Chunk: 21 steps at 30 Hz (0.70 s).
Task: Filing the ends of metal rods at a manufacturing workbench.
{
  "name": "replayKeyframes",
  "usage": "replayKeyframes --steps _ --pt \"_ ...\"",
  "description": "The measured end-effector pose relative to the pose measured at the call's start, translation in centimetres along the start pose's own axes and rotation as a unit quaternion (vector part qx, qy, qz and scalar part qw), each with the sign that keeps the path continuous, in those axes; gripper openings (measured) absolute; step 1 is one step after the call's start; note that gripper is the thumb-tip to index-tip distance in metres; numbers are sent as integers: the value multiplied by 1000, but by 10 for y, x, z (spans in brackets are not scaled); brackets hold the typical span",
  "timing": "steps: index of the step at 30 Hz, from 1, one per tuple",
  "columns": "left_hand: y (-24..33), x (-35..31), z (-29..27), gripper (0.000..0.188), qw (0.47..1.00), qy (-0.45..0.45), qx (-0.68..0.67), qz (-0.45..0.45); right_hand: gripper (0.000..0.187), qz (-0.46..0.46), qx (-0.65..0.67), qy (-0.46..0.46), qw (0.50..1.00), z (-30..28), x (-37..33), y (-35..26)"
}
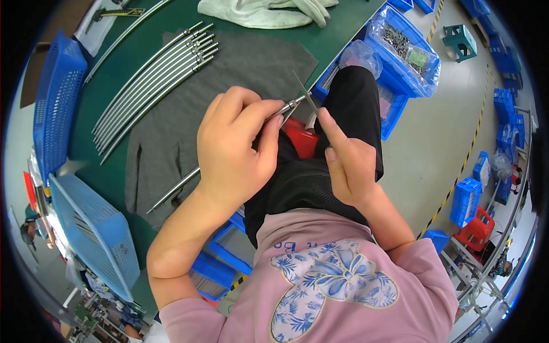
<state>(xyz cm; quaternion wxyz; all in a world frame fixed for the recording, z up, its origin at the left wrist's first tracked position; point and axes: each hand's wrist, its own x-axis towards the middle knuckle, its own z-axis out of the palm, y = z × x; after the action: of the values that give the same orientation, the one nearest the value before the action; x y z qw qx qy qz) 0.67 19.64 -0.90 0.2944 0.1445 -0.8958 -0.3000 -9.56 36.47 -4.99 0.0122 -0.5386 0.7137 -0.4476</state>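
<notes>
My left hand point(237, 140) is closed round a slim metal rod point(182, 186), its thumb and forefinger pinching near the end with a small collar point(293, 104). The rod's other end runs back under my wrist toward the grey cloth point(240, 60). In my right hand point(351, 163) is a thin, narrow metal tool like a needle file point(303, 87), my forefinger stretched along it. The tool crosses the rod's tip just past the collar; whether they touch, I cannot tell. Several similar rods point(146, 94) lie side by side on the cloth, collars at the far end.
White work gloves point(257, 12) and a caliper point(117, 12) lie on the green table point(106, 43). Blue baskets point(56, 108) stand along the left. At the right, a blue bin point(426, 83) holds small metal parts. A green stool point(459, 43) stands on the floor beyond.
</notes>
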Motion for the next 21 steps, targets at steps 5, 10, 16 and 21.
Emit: replayKeyframes --steps 5,10,16,21 --pt "0 0 1 17 999 6 -29 -19 58 -19 52 -2 998 6 -5 1" --pt "1 1 -2 18 1000 -16 -9 -2 53 61 172 -5 983 2 -6 -1" --pt "2 2 -2 18 1000 -18 -6 -8 54 98 232 -30 967 4 -4 -4" --pt "0 2 -3 17 1000 -18 -4 -3 55 129 201 -46 970 6 -5 -9"
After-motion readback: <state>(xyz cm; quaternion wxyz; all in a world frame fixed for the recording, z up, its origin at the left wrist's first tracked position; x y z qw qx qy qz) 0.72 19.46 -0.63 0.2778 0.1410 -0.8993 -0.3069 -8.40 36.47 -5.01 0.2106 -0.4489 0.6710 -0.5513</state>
